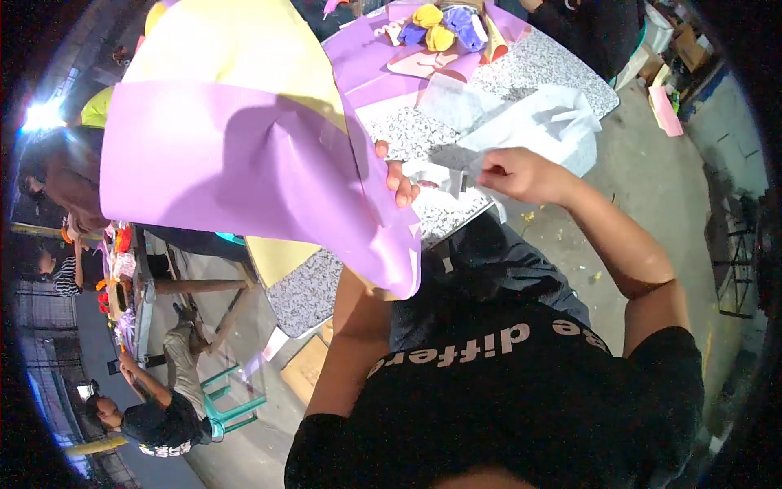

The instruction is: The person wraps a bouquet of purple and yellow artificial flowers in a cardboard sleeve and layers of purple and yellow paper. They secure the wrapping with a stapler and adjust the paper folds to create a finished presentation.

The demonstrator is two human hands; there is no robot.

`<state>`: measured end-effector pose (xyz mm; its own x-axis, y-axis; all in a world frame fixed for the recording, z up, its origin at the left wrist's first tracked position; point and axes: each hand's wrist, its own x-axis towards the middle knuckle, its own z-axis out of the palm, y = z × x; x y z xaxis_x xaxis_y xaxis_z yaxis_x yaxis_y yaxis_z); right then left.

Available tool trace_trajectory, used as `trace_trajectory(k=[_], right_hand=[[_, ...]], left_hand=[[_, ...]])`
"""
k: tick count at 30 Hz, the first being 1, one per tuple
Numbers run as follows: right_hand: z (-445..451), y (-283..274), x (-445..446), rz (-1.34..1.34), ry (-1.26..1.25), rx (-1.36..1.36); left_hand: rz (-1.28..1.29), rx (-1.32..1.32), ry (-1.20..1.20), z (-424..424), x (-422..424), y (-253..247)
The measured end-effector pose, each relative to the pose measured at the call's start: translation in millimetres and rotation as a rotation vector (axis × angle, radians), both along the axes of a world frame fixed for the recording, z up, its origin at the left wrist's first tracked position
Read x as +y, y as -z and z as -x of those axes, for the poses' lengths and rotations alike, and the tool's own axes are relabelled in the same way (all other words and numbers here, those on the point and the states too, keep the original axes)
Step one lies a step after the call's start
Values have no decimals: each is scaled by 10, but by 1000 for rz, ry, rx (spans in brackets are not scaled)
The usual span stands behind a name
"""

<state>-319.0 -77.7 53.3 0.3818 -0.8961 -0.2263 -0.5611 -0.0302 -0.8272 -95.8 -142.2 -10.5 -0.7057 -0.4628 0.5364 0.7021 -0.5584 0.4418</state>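
Observation:
My left hand [400,180] grips the gathered lower end of a large sheet of purple wrapping paper [177,153], its fingers showing at the right edge. Pale yellow paper [244,43] rises behind the purple layer, and the rest of my left hand is hidden. My right hand [519,174] is above the table edge to the right, fingers curled and pinched together; whether something thin is between them cannot be told. A small clear plastic piece [437,178] with a dark edge lies between my hands. Crumpled white translucent wrap [544,125] is beyond my right hand.
Yellow and blue artificial flowers [440,36] lie on purple paper at the far side of the speckled table [525,64]. Another person's dark clothing shows at the upper right. Other people, a green plastic stool [229,400] and a craft-laden table are at left; cardboard [305,370] lies below.

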Motion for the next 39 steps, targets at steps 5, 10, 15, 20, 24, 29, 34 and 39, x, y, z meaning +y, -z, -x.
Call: trace_trajectory(k=[5, 10, 15, 20, 24, 29, 34, 39], right_hand=[[-372, -429, -182, 328, -254, -650], [-687, -500, -323, -24, -188, -807], [-745, -471, -309, -46, -170, -843], [-862, -456, -267, 31, -107, -813], [-1036, -288, -424, 664, -136, -933], [-1094, -373, -405, 652, -77, -926], [-951, -609, -306, 277, -8, -724], [-1009, -438, -419, 379, 33, -757]], left_hand=[[-12, 82, 61, 30, -82, 124], [-52, -17, -49, 21, -40, 207], [-7, 27, 3, 39, -58, 157], [40, 210, 139, 125, -198, 376], [61, 231, 186, 181, -198, 320], [87, 250, 205, 144, -184, 265], [105, 277, 259, 193, -177, 201], [102, 130, 164, 64, -187, 259]])
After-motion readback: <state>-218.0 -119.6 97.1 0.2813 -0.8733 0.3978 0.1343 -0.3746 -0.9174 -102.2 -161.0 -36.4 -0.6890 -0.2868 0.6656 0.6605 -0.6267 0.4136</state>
